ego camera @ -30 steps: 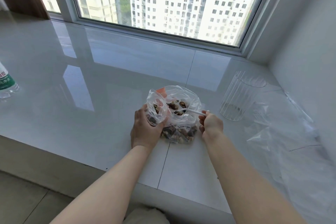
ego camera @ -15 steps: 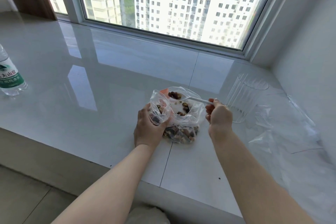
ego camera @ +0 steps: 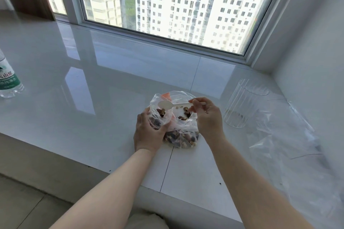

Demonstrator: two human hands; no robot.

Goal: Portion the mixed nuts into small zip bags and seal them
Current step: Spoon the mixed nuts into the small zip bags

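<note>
While left hand (ego camera: 149, 132) grips small zip bag (ego camera: 160, 117) w/ nuts, right hand (ego camera: 208, 117) pinches white spoon (ego camera: 166, 105) over its mouth; big nut bag (ego camera: 183, 135) sits behind, near worktop (ego camera: 111, 98) front edge. Clear cup (ego camera: 242, 106) stands toward right edge; water bottle (ego camera: 8, 82) at left edge.

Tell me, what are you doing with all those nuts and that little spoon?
A person is scooping mixed nuts into a small bag. The left hand holds the small zip bag open, with a few nuts already inside. The right hand pinches a white spoon and tips it over that bag's mouth. The big bag of nuts sits just behind on the white counter. Nothing is sealed yet.
</note>
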